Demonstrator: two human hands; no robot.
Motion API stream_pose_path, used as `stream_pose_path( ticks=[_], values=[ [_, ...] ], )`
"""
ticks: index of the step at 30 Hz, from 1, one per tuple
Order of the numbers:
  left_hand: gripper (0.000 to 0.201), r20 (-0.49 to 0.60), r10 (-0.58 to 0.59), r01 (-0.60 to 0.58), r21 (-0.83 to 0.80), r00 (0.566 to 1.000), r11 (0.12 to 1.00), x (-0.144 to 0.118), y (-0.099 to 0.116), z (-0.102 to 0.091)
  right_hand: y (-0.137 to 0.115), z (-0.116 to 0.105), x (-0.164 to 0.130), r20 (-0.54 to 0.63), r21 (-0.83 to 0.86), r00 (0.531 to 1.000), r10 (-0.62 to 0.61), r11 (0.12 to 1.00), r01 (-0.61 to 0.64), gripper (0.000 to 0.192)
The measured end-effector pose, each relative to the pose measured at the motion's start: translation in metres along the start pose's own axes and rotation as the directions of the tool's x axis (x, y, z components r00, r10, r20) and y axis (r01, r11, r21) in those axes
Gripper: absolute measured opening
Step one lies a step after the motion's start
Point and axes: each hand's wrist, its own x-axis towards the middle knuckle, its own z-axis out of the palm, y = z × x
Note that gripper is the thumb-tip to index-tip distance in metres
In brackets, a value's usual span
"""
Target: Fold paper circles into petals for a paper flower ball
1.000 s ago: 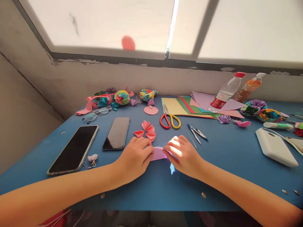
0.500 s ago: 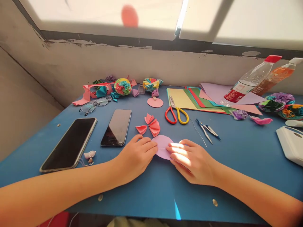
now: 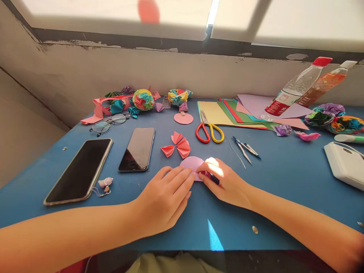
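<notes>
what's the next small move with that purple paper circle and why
Probably press the fold flat: both hands, left hand and right hand, have fingertips on the purple paper circle, which lies on the blue table near already-folded pink pieces.

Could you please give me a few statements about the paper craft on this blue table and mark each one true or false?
1. Both hands touch the purple paper circle. True: the left hand and the right hand meet on it.
2. The scissors have green handles. False: one is red, one yellow.
3. Two phones lie left of the hands. True.
4. The folded pink pieces sit on the coloured paper stack. False: they lie on the bare table, just beyond the circle.
</notes>
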Motion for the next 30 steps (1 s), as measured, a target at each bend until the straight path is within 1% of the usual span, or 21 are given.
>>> stream_pose_path(
  ticks=[2,5,6,8,10,11,14,18,21,25,28,30],
  values=[
    [0.035,0.028,0.034,-0.034,0.004,0.999,0.999,-0.0024,0.0017,0.0005,0.0005,0.0009,-0.0001,-0.007,-0.017,1.0,-0.011,1.0,0.011,0.015],
    [0.035,0.056,0.003,-0.002,-0.019,0.998,1.0,-0.0022,0.0024,0.0029,0.0027,0.0008,-0.002,-0.035,-0.046,0.999,-0.025,0.999,0.023,0.015],
    [0.035,0.061,-0.005,0.007,-0.024,0.998,1.0,-0.0014,0.0022,0.0036,0.0039,0.0003,-0.0031,-0.05,-0.074,0.997,-0.057,0.996,0.053,0.015],
    [0.036,0.063,-0.002,0.004,-0.029,0.998,1.0,-0.0002,0.0018,0.0046,0.0063,-0.0013,-0.0053,-0.076,-0.167,0.982,-0.173,0.973,0.159,0.015],
    [0.035,0.054,-0.001,0.003,-0.028,0.999,1.0,-0.0001,0.0016,0.0048,0.0081,-0.003,-0.0072,-0.065,-0.254,0.957,-0.281,0.932,0.257,0.013],
    [0.034,0.047,-0.003,0.004,-0.028,0.999,1.0,-0.0004,0.0016,0.0048,0.0086,-0.0037,-0.0079,-0.051,-0.278,0.95,-0.307,0.918,0.282,0.012],
    [0.033,0.046,-0.006,0.007,-0.022,0.999,1.0,-0.0017,0.0017,0.0048,0.0083,-0.0046,-0.0086,-0.03,-0.304,0.949,-0.314,0.907,0.291,0.014],
    [0.034,0.072,-0.03,0.03,-0.006,0.997,1.0,-0.0028,0.0019,0.0052,0.0066,-0.0044,-0.0073,-0.047,-0.314,0.951,-0.307,0.908,0.278,0.017],
    [0.035,0.085,-0.049,0.05,-0.009,0.995,0.999,-0.0034,0.0017,0.0058,0.0067,-0.0043,-0.0066,-0.05,-0.305,0.955,-0.294,0.915,0.266,0.016],
    [0.035,0.093,-0.046,0.046,0.001,0.995,0.999,-0.0035,0.0014,0.0061,0.0077,-0.0039,-0.0075,-0.038,-0.315,0.956,-0.29,0.912,0.264,0.015],
    [0.035,0.122,-0.042,0.041,0.012,0.992,0.999,-0.003,0.0016,0.0056,0.0061,-0.0044,-0.0091,-0.029,-0.377,0.951,-0.308,0.884,0.275,0.016],
    [0.035,0.138,-0.038,0.036,0.017,0.99,0.999,-0.0028,0.0014,0.0052,0.003,-0.0053,-0.01,-0.032,-0.459,0.931,-0.364,0.833,0.31,0.018]
  ],
)
